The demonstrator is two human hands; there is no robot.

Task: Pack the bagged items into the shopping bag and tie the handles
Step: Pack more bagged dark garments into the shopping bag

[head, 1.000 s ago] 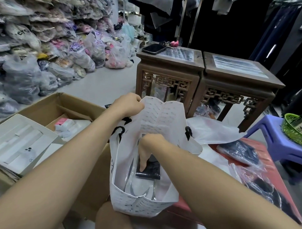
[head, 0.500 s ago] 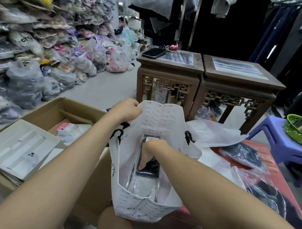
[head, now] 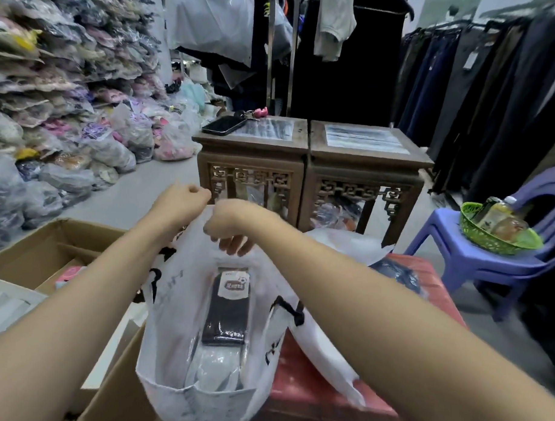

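A white shopping bag (head: 169, 311) with black handles stands open in front of me. Inside it lie a bagged pair of black socks (head: 227, 309) and a pale bagged item (head: 212, 367) under it. My left hand (head: 178, 201) is closed at the bag's far top edge. My right hand (head: 231, 226) grips the same far rim just beside it, fingers curled over the fabric. One black handle (head: 289, 310) hangs loose on the bag's right side. A dark bagged item (head: 398, 277) lies on the red surface (head: 310, 388) to the right.
An open cardboard box (head: 51, 249) sits at my left. Two carved wooden tables (head: 309, 165) stand ahead, one bearing a phone (head: 224, 124). A purple plastic chair (head: 504, 259) with a green basket (head: 497, 237) is at right. Piles of bagged goods (head: 62, 123) fill the left wall.
My right hand has come up out of the bag, leaving the black socks inside, and now holds the far rim beside my left hand.
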